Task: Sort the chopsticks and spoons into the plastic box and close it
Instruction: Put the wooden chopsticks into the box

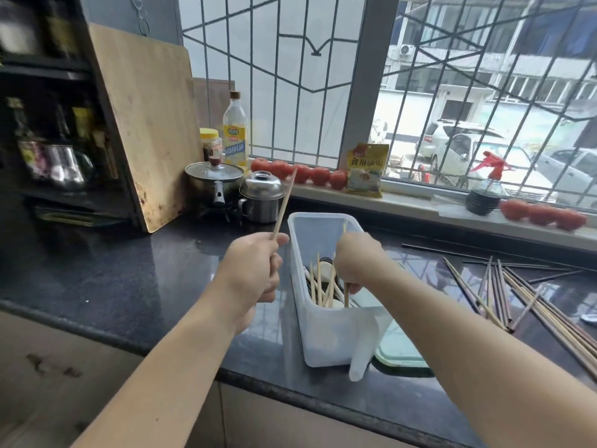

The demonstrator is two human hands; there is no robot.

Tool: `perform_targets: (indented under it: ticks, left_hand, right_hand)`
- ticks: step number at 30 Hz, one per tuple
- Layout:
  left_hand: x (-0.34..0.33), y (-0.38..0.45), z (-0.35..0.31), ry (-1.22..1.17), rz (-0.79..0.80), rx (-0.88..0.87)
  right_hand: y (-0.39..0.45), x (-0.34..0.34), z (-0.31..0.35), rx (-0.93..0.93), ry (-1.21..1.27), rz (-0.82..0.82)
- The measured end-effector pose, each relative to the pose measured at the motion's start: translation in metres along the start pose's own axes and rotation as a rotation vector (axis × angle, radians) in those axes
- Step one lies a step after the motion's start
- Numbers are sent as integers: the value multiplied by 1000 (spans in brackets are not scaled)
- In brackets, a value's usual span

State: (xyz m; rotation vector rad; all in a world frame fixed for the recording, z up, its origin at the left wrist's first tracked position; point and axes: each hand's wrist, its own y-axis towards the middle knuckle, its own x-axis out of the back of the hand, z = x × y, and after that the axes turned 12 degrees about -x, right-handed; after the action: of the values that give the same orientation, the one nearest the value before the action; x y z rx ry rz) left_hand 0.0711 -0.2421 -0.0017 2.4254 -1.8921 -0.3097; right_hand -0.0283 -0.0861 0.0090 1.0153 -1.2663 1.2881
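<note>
Chopsticks (326, 282) of pale wood already stand in the box (323, 331), leaning against one another with white spoons (336, 287) among them. The box is a tall, cloudy plastic tub on the dark bench (129, 270), near its front edge, with a handle-like tab hanging off its near corner. Its lid (400, 350), pale green, lies flat on the bench just beside it to the right, so closing is clearly not yet done.

The left hand (255, 270) is curled round one light chopstick (285, 203), which sticks up and away, tilted toward the window; I judge it is kept out of the way, waiting its turn to go in. The right hand (355, 260) reaches down into the box mouth, fingers pinching a chopstick upright, probably to seat it tip-down among the others so they pack neatly instead of crossing.

Well to the right, a loose heap of chopsticks (523, 295), some light and some dark brown, lies fanned on the bench, with a few long dark ones apart behind it. A white object at the far right edge may be another spoon; too little shows to tell. Much sorting remains.
</note>
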Motion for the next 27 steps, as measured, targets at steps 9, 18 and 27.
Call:
perform_targets:
  ticks: [9,18,27]
  left_hand:
    - [6,-7,-8,-55,95,3]
    - [-25,-9,-12,-46,348,-51]
    - [-7,-8,-5,111,112,-68]
  right_hand:
    - [-3,22,-1,62,203,68]
    - [-64,50,-6,230,924,153]
    - [-9,49,-17,4,453,-144]
